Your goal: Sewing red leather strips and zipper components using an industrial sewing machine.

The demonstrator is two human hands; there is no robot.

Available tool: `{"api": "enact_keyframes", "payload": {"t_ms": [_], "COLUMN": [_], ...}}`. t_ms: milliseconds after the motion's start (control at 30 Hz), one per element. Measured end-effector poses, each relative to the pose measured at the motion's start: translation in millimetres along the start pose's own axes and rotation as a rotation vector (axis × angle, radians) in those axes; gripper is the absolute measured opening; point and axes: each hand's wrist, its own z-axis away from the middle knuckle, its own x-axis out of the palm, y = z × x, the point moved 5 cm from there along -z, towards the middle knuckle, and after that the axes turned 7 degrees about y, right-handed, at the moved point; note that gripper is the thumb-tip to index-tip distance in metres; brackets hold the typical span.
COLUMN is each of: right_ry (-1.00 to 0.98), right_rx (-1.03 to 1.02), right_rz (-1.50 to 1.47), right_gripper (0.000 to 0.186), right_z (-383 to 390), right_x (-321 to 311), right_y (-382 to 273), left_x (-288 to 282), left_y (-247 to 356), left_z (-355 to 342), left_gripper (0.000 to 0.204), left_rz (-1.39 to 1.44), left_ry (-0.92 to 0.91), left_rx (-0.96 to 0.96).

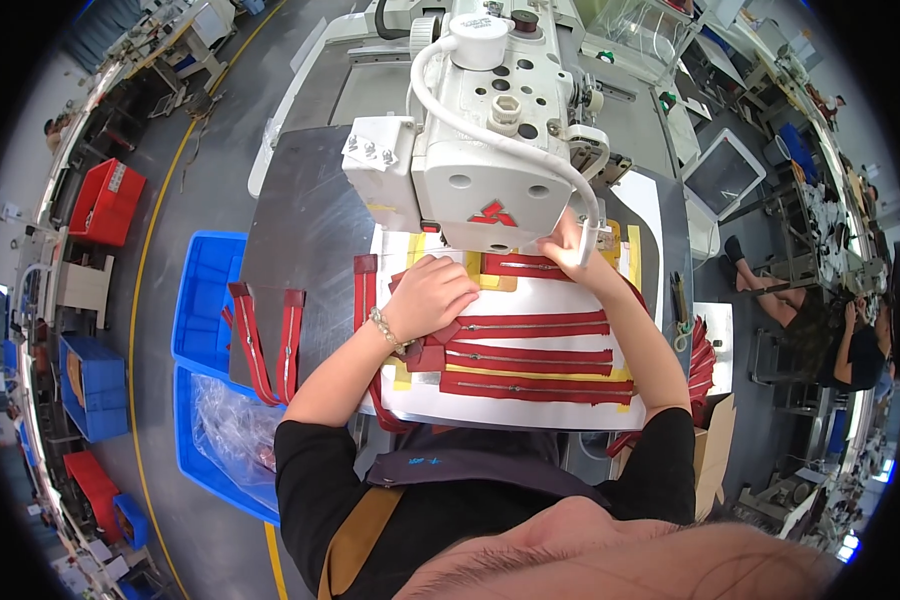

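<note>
A white sewing machine head (485,170) hangs over a white template sheet (560,412) with yellow strips. Several red zippers lie across the sheet, among them a near zipper (535,387) and a middle zipper (530,326). My left hand (432,295) rests at the zippers' left ends, its fingers curled and closed; what lies beneath them is hidden. Under the machine head, my right hand (570,248) has its fingers bent together at a far red zipper (518,266). The machine and its hose partly cover those fingers.
Red zippers (288,345) hang over the table's left side. Blue bins (208,300) stand left of it, one with clear plastic inside. More red zippers (702,365) are bunched at the right, above a cardboard box (715,450). A screen (725,172) stands far right.
</note>
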Motion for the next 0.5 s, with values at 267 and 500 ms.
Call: {"api": "enact_keyframes", "payload": {"t_ms": [267, 500], "right_ry": [-0.093, -0.198], "right_rx": [0.186, -0.276], "right_rz": [-0.311, 0.544], "right_gripper": [0.038, 0.027], "right_z": [8, 33], "right_x": [11, 2], "right_y": [-4, -50], "left_x": [-3, 6], "left_y": [3, 12], "left_z": [-1, -1], "left_gripper": [0.009, 0.029], "left_rz": [-0.019, -0.028], "left_ry": [0.031, -0.104], "left_rx": [0.035, 0.099]}}
